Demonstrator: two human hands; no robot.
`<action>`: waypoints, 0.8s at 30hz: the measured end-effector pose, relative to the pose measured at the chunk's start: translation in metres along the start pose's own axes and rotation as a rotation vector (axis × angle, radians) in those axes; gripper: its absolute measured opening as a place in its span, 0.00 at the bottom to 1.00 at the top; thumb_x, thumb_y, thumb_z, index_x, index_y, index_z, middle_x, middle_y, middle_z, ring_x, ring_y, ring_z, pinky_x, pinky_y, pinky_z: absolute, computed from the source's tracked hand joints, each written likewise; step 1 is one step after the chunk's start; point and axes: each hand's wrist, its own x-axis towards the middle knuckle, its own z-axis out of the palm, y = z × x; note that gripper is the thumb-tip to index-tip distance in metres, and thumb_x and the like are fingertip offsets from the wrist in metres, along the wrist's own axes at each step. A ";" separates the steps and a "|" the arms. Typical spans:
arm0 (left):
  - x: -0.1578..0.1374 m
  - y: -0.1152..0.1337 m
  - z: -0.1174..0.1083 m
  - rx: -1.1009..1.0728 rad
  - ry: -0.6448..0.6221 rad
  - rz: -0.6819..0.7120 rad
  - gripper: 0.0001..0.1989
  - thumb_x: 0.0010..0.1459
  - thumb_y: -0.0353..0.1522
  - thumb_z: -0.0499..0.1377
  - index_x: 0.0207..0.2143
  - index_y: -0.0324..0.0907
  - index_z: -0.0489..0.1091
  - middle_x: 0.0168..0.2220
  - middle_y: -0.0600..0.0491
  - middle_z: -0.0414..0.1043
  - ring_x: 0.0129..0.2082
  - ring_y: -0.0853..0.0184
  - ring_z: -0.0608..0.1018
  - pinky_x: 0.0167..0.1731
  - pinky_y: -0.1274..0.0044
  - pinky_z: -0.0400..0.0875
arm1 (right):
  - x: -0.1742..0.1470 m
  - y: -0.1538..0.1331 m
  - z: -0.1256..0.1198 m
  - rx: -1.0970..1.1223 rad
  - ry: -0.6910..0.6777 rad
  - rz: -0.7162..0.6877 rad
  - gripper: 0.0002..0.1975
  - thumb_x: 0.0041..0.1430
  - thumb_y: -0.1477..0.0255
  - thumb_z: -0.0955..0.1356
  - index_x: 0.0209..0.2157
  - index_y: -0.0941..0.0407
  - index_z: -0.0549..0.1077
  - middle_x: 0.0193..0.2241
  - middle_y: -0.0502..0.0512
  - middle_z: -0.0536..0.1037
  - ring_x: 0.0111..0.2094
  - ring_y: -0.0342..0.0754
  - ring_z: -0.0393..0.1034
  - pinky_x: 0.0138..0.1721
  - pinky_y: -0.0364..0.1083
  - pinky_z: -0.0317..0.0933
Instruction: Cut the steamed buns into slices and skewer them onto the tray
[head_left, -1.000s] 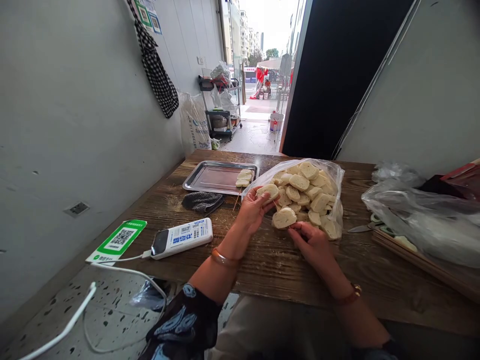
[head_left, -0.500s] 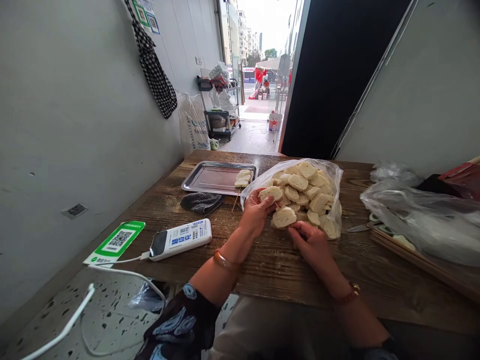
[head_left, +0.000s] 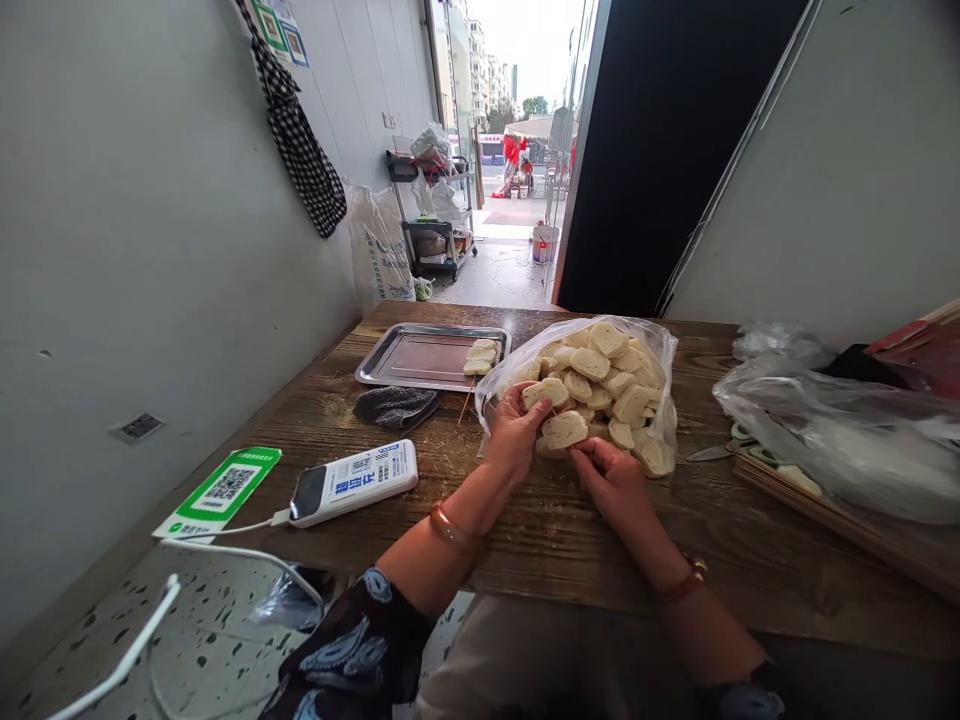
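My left hand (head_left: 517, 432) pinches a pale bread slice (head_left: 545, 394) between thumb and fingers, over the near left edge of a clear plastic bag (head_left: 504, 377). Just below it is a second bread slice (head_left: 565, 430), close against the first. My right hand (head_left: 611, 478) is closed at this slice's lower right edge, on what looks like a thin skewer, mostly hidden by the fingers and bread. Many loose bread slices (head_left: 590, 364) lie heaped in the bag. Behind my left hand, a metal tray (head_left: 405, 356) holds several slices in a row (head_left: 481, 356) with thin sticks poking out.
A dark cloth (head_left: 396, 406) lies before the tray. Toward the left are a white power bank (head_left: 360, 482) with a cable and a green QR card (head_left: 221, 492). Scissors (head_left: 714, 452), a bundle of wooden sticks (head_left: 817, 510) and plastic bags (head_left: 847, 430) lie at right.
The lower bread slice has come up closer to the one in my left hand, narrowing the gap between them. My right hand has moved slightly with it. The view has shifted a little.
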 end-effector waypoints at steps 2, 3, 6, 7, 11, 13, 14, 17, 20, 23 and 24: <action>-0.001 -0.002 0.001 0.031 0.008 0.020 0.26 0.41 0.35 0.76 0.41 0.41 0.70 0.37 0.53 0.78 0.35 0.66 0.81 0.38 0.75 0.75 | 0.001 0.000 0.000 0.002 0.006 0.002 0.14 0.63 0.60 0.65 0.29 0.54 0.75 0.17 0.48 0.72 0.21 0.46 0.65 0.24 0.43 0.57; -0.002 -0.003 0.001 0.043 0.008 0.025 0.26 0.41 0.35 0.76 0.41 0.41 0.70 0.37 0.53 0.78 0.34 0.66 0.80 0.37 0.76 0.75 | 0.001 -0.001 0.000 0.004 0.006 0.003 0.14 0.63 0.60 0.65 0.29 0.54 0.75 0.17 0.47 0.72 0.21 0.46 0.65 0.24 0.43 0.57; -0.004 -0.001 0.001 0.035 -0.037 -0.009 0.28 0.41 0.36 0.76 0.43 0.42 0.70 0.37 0.54 0.78 0.34 0.66 0.81 0.34 0.76 0.76 | 0.002 -0.003 -0.001 0.015 0.006 0.009 0.15 0.63 0.60 0.65 0.28 0.54 0.74 0.16 0.46 0.70 0.20 0.45 0.64 0.23 0.43 0.57; -0.003 0.001 0.001 0.016 -0.056 -0.031 0.29 0.41 0.37 0.76 0.44 0.42 0.69 0.38 0.53 0.78 0.33 0.65 0.81 0.34 0.76 0.76 | 0.001 -0.003 -0.002 0.021 0.007 0.012 0.15 0.63 0.60 0.65 0.28 0.54 0.74 0.16 0.46 0.69 0.20 0.44 0.63 0.23 0.43 0.57; 0.001 0.013 -0.005 -0.055 -0.041 -0.100 0.28 0.45 0.41 0.74 0.46 0.43 0.69 0.38 0.53 0.79 0.34 0.64 0.81 0.34 0.74 0.78 | -0.001 -0.006 -0.005 0.039 0.007 0.015 0.15 0.63 0.60 0.66 0.28 0.54 0.74 0.16 0.45 0.69 0.19 0.44 0.64 0.25 0.43 0.58; 0.002 0.019 -0.008 -0.070 -0.037 -0.121 0.26 0.47 0.42 0.73 0.46 0.42 0.71 0.38 0.51 0.80 0.36 0.63 0.82 0.37 0.72 0.78 | -0.002 -0.006 -0.005 0.035 0.003 0.009 0.14 0.63 0.61 0.67 0.28 0.54 0.75 0.17 0.46 0.70 0.20 0.44 0.65 0.25 0.43 0.59; 0.003 0.021 -0.009 -0.071 -0.063 -0.135 0.26 0.48 0.43 0.73 0.45 0.41 0.72 0.38 0.50 0.80 0.38 0.61 0.82 0.38 0.71 0.78 | -0.003 -0.006 -0.005 0.034 -0.002 0.006 0.14 0.63 0.61 0.67 0.29 0.55 0.76 0.18 0.46 0.71 0.20 0.44 0.65 0.26 0.43 0.59; 0.001 0.025 -0.009 -0.054 -0.200 -0.167 0.26 0.46 0.44 0.74 0.43 0.37 0.76 0.37 0.45 0.81 0.41 0.56 0.82 0.41 0.68 0.78 | -0.004 -0.006 -0.005 0.040 -0.016 -0.001 0.12 0.62 0.62 0.67 0.30 0.55 0.77 0.19 0.46 0.72 0.21 0.44 0.65 0.26 0.44 0.59; -0.003 0.027 -0.006 -0.039 -0.261 -0.163 0.25 0.46 0.43 0.74 0.42 0.36 0.78 0.36 0.44 0.82 0.39 0.56 0.83 0.39 0.69 0.78 | -0.004 -0.008 -0.007 0.060 -0.029 0.006 0.13 0.62 0.62 0.67 0.29 0.55 0.77 0.17 0.45 0.69 0.19 0.44 0.62 0.24 0.44 0.57; -0.007 0.028 -0.004 -0.042 -0.268 -0.156 0.24 0.45 0.41 0.75 0.41 0.37 0.79 0.35 0.45 0.82 0.35 0.59 0.82 0.36 0.71 0.78 | -0.005 -0.011 -0.009 0.085 -0.044 0.010 0.13 0.62 0.62 0.67 0.28 0.54 0.77 0.16 0.45 0.68 0.18 0.44 0.61 0.23 0.43 0.56; -0.008 0.028 -0.003 -0.046 -0.276 -0.152 0.24 0.45 0.41 0.75 0.41 0.37 0.79 0.35 0.45 0.82 0.34 0.60 0.82 0.36 0.72 0.77 | -0.005 -0.011 -0.010 0.085 -0.041 0.006 0.13 0.62 0.62 0.67 0.28 0.54 0.77 0.16 0.45 0.68 0.18 0.44 0.61 0.23 0.43 0.56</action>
